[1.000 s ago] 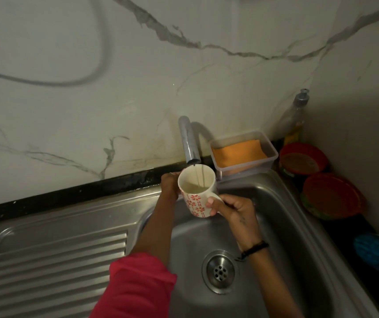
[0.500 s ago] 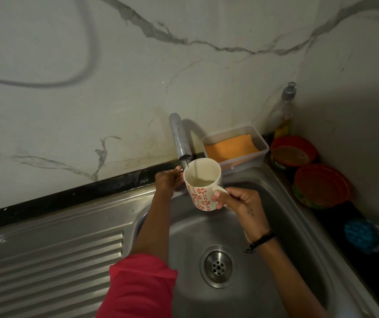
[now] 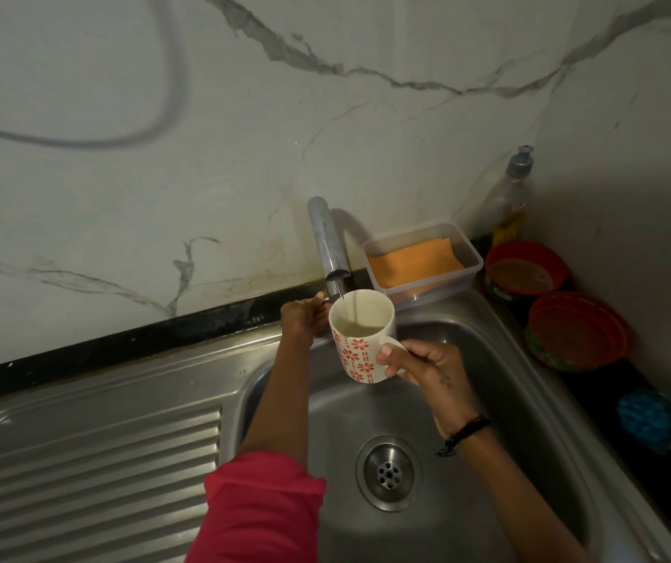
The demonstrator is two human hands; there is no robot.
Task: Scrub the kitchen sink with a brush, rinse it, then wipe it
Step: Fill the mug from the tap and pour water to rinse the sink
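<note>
Right hand (image 3: 423, 365) curled round the handle of a white mug (image 3: 360, 339) with red flowers, held upright over the far part of the sink (image 3: 500, 359) basin, directly under the tap (image 3: 329, 245). Thin stream of water (image 3: 353, 312) falling from the spout into the mug, partly filled. Left hand (image 3: 303, 319) just left of the mug, fingers bent at the base of the tap; what they grip hidden behind the mug, so hold cannot be told. Drain (image 3: 388, 473) near and below the mug. Blue brush (image 3: 656, 420) lying on the dark counter at the right edge, well apart from both hands. Clear tub with orange cloth (image 3: 415, 260) far right of the tap, beside a soap bottle (image 3: 510, 201).
</note>
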